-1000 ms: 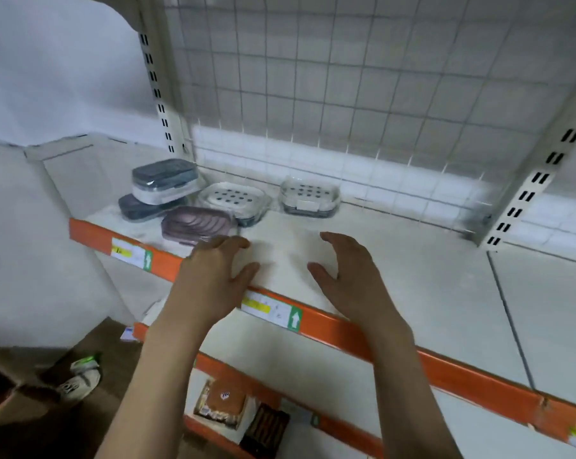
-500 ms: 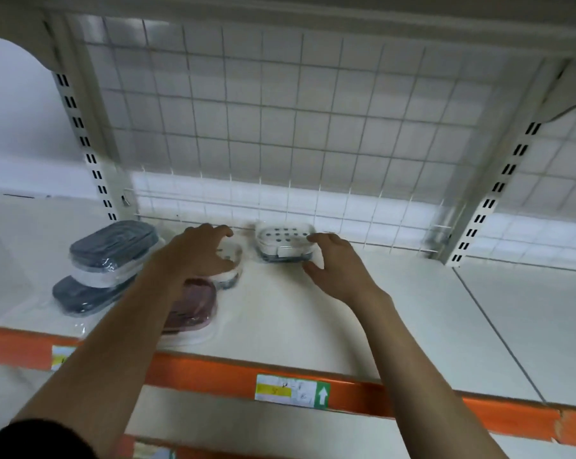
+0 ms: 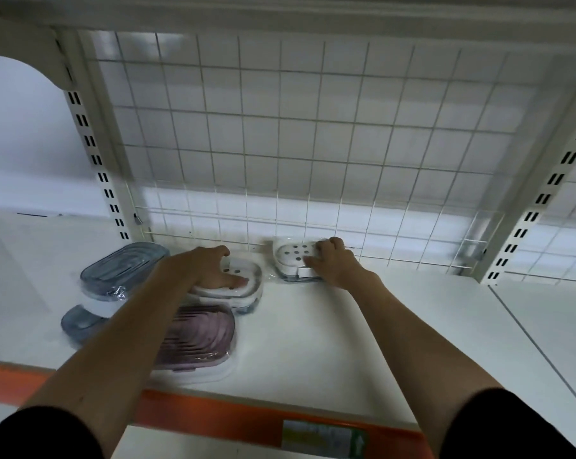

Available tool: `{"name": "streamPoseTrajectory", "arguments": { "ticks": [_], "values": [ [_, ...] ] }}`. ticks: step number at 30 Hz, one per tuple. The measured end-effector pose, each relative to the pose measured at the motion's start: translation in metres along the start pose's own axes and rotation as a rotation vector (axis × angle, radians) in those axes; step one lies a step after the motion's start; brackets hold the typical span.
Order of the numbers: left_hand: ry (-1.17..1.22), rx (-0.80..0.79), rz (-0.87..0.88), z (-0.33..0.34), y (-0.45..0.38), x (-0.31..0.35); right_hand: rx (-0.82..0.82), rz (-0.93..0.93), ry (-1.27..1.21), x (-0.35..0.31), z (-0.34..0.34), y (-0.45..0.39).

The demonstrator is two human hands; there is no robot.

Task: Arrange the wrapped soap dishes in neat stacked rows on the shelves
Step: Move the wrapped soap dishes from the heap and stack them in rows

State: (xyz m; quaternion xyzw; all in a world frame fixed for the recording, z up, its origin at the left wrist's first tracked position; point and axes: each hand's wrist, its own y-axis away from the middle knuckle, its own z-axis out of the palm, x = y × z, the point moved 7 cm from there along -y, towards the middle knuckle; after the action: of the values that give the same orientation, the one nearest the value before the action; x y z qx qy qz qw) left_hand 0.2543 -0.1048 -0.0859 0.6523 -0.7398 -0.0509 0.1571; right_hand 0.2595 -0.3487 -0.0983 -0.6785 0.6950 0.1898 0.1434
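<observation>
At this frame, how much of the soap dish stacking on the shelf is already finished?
Done: one stack, a wrapped blue-grey soap dish on another blue-grey dish at far left. In hand: the left hand grips a wrapped white perforated soap dish; the right hand grips a second white perforated dish by the wire grid back panel. Left: these two and the purple ribbed dish lie single, unaligned.

left forearm hiding part of purple soap dish, price label blurred, unreadable, lower grey dish half hidden
</observation>
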Motion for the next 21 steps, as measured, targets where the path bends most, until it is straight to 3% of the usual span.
{"name": "streamPoseTrajectory", "arguments": {
  "ticks": [8,12,16,21],
  "values": [
    [0.087,0.054,0.062,0.004,-0.001,0.019,0.046,0.020,-0.170,0.008,-0.003,-0.004],
    [0.170,0.089,-0.017,0.005,-0.003,0.018,0.055,0.174,-0.307,0.037,-0.011,0.003],
    [0.300,0.131,-0.147,0.010,0.000,0.015,0.038,0.211,-0.409,0.060,-0.010,0.010],
    [0.331,0.192,-0.114,0.004,0.005,0.025,0.124,0.210,-0.489,0.063,-0.017,0.034]
  ]
}}
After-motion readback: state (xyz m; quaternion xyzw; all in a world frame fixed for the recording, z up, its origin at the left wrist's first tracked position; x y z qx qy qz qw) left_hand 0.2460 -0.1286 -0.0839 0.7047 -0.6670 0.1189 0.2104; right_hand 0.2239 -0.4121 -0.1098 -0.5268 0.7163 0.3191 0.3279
